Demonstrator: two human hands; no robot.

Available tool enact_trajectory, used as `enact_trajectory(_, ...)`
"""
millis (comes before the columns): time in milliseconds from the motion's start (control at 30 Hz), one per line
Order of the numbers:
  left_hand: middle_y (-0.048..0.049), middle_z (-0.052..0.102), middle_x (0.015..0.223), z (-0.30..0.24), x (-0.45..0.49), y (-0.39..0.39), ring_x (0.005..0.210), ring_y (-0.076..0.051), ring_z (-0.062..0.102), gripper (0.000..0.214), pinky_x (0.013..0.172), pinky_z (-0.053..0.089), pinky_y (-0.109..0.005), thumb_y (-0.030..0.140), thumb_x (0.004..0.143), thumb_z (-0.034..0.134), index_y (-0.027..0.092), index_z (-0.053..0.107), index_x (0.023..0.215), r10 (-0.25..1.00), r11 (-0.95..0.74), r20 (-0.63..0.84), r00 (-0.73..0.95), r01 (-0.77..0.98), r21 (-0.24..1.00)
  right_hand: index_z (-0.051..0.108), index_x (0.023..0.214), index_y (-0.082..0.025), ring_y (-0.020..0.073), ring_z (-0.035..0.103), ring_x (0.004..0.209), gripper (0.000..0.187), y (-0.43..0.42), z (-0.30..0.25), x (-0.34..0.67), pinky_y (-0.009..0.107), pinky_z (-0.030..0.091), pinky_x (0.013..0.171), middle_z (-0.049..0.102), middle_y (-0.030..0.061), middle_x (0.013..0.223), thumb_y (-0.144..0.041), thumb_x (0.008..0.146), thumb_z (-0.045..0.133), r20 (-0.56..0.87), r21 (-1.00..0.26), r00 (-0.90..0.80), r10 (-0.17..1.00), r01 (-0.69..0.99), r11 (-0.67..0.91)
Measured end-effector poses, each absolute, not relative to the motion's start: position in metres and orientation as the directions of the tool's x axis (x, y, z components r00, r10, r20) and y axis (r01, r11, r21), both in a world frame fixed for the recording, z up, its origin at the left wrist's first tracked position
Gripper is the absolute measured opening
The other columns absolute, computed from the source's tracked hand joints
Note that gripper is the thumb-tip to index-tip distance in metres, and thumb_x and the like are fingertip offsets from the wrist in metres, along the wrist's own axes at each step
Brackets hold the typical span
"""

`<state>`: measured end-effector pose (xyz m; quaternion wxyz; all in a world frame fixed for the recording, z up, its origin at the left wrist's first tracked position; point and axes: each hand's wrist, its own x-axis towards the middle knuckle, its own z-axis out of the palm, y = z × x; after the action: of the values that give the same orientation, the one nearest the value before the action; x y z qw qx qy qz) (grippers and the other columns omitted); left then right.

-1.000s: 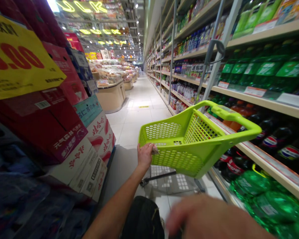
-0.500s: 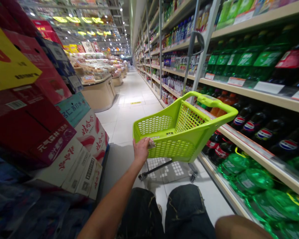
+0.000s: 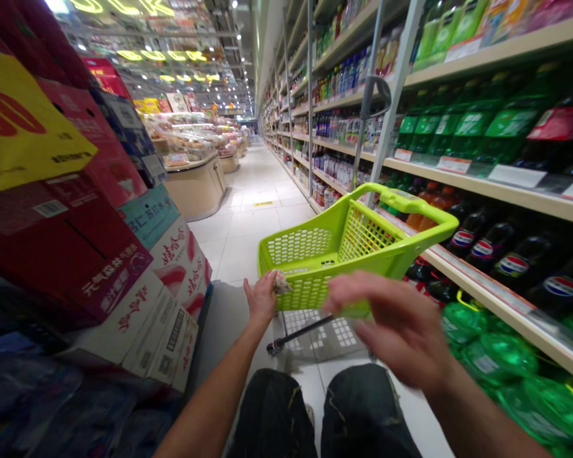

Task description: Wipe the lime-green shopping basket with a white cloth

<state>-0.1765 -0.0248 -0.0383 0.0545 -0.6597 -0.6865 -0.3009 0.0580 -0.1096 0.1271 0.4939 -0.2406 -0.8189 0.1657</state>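
My left hand is closed around a small crumpled pale cloth with a speckled look. It presses the cloth against the outer front corner of a lime-green shopping cart, just below the rim. My right hand is raised in front of the cart's side, smeared by motion. Its fingers are bent, with a gap between thumb and fingers, and nothing shows in it. Part of the cart's lower side and a wheel are hidden behind this hand.
Shelves of bottles line the right side. Stacked drink cartons and a yellow price sign stand close on the left. A tiled aisle runs ahead past a wooden display counter. My knees are below.
My right hand has come up from the lower right edge to in front of the cart. My left hand stays at the cart's corner, its fingers slightly shifted on the cloth.
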Motion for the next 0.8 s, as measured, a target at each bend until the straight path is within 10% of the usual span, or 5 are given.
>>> enact_trajectory(167,-0.0029,0.056,0.119,-0.032,-0.141,-0.015,0.112,-0.019,0.048,0.043,0.104,0.013,-0.055,0.005,0.076,0.038,0.026,0.051,0.112,0.850,-0.095,0.515,-0.112,0.928,0.359,0.057,0.105,-0.016,0.0296,0.039,0.116,0.028,-0.005,0.051,0.063,0.058,0.023,0.095,0.054,0.0124,0.118,-0.023,0.081,0.043,0.482,-0.156,-0.280,0.831,0.905,0.395)
enact_trajectory(367,-0.0008,0.052,0.124,-0.030,-0.097,0.003,0.117,-0.016,0.044,0.039,0.106,0.009,-0.052,0.010,0.083,0.036,0.029,0.050,0.114,0.826,-0.319,0.548,0.132,0.911,0.262,0.050,0.117,-0.017,0.0272,0.032,0.122,0.036,0.019,-0.009,0.065,0.048,0.032,0.093,0.048,0.0119,0.125,-0.025,0.084,0.039,0.414,-0.041,-0.301,0.859,0.937,0.348)
enact_trajectory(600,-0.0052,0.052,0.124,-0.049,-0.180,-0.010,0.116,-0.021,0.045,0.040,0.103,0.012,-0.055,0.007,0.082,0.033,0.024,0.052,0.113,0.801,0.006,0.570,-0.183,0.954,0.299,0.050,0.117,-0.016,0.0267,0.033,0.122,0.038,0.018,-0.016,0.063,0.049,0.028,0.095,0.049,0.0115,0.123,-0.022,0.082,0.040,0.488,-0.054,-0.306,0.818,0.924,0.378)
enact_trajectory(800,-0.0044,0.055,0.120,-0.045,-0.134,0.007,0.116,-0.019,0.045,0.032,0.104,0.016,-0.051,0.013,0.084,0.038,0.024,0.054,0.108,0.775,-0.126,0.622,-0.115,0.935,0.330,0.052,0.114,-0.015,0.0258,0.037,0.118,0.037,0.017,-0.022,0.062,0.046,0.033,0.092,0.052,0.0120,0.118,-0.019,0.080,0.040,0.548,-0.018,-0.338,0.765,0.910,0.414)
